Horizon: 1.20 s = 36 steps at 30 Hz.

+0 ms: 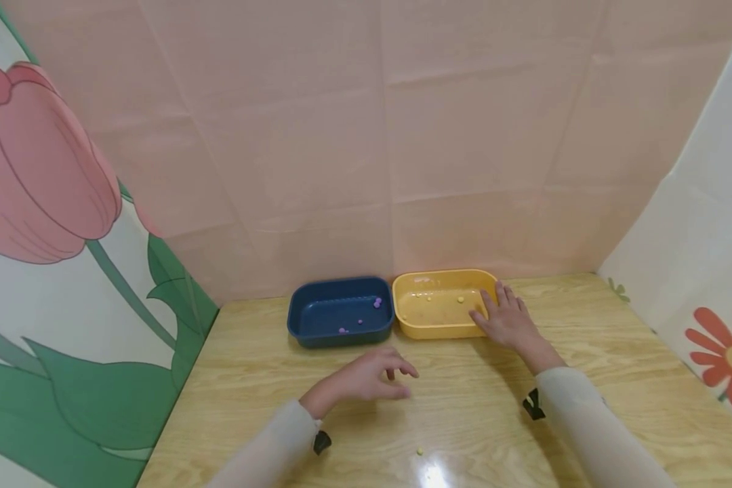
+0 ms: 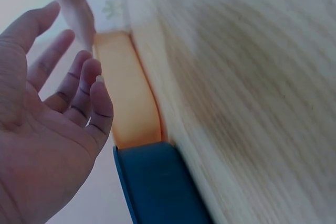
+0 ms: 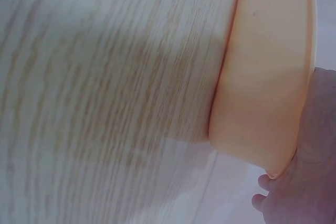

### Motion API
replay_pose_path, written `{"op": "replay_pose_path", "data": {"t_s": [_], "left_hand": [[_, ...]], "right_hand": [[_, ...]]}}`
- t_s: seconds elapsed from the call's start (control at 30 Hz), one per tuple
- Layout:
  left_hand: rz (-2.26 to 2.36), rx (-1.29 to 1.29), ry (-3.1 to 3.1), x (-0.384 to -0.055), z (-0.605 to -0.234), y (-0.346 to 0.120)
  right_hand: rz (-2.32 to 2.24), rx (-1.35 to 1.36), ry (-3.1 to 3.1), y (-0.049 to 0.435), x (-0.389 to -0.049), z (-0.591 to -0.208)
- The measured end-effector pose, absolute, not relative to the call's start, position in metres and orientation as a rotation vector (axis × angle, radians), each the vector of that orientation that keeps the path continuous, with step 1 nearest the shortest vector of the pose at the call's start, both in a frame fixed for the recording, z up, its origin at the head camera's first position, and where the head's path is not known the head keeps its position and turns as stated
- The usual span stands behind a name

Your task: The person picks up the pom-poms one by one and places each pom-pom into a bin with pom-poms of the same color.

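My left hand (image 1: 369,376) hovers over the table in front of the two trays, its fingers loosely bent and apart. The left wrist view shows its palm (image 2: 47,145) with nothing gripped. My right hand (image 1: 509,322) lies over the right end of a yellow tray (image 1: 445,332), fingers spread across the rim; the right wrist view shows that hand (image 3: 310,182) at the tray's outer edge. Several small yellow beads (image 1: 460,299) are in this tray. A dark blue tray (image 1: 341,339) stands against its left side, with several small purple beads (image 1: 377,303) inside.
One small yellow bead (image 1: 419,451) lies on the wood-grain table (image 1: 463,413) near the front, beside a bright reflection. A pink sheet (image 1: 341,135) hangs right behind the trays. Flower-printed sheets (image 1: 49,298) stand at the left and right sides.
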<state>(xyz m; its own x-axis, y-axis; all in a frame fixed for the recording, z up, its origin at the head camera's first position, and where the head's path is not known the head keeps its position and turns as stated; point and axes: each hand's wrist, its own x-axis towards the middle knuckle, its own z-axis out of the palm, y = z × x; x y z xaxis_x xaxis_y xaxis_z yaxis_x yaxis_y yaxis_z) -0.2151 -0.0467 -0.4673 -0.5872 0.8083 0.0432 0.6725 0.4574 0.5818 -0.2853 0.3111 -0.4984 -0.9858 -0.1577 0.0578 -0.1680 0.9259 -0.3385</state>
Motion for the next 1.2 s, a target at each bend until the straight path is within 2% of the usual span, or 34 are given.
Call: {"op": "replay_pose_path", "data": {"t_s": [0.63,1.2], "left_hand": [[0.756,1.281,2.316,-0.195,-0.483,-0.039],[0.636,1.382,2.286,-0.184,-0.499,-0.035]], "right_hand": [[0.538,0.255,-3.068,0.306,-0.280,-0.490],[0.548,0.249,-3.092,0.305,-0.278,-0.487]]}}
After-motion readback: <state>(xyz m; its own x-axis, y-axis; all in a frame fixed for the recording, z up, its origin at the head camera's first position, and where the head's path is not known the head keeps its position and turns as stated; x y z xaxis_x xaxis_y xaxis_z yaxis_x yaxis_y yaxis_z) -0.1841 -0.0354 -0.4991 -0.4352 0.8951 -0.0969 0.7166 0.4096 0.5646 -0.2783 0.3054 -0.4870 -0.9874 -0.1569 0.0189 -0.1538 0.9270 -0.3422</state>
